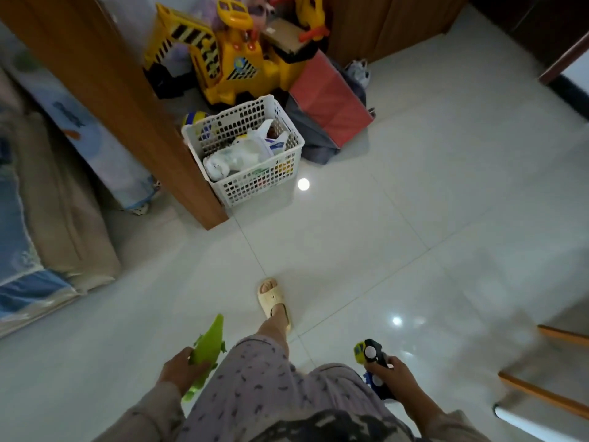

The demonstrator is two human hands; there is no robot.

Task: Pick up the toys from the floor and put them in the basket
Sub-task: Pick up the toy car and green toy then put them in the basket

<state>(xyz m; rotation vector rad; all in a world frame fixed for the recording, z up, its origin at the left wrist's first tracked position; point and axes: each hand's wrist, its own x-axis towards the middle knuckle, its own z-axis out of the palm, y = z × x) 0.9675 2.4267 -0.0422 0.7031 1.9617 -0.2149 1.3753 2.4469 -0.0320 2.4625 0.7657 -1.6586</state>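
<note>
My left hand (177, 368) grips a green toy crocodile (207, 349) at the lower left, its tail pointing forward. A yellow-and-black toy car (369, 352) and a blue toy (373, 382) below it sit in my right hand (396, 379) at the lower right. The white lattice basket (255, 183) stands on the floor ahead, against a wooden post, holding white bags and other small items.
A yellow ride-on excavator (229, 59), a red box (328, 100), a grey bag and a ball (194, 118) crowd behind the basket. The wooden post (134, 116) and bedding (47, 202) are left. Wooden furniture legs (541, 390) stand at the right. My slippered foot (272, 298) steps on white tile.
</note>
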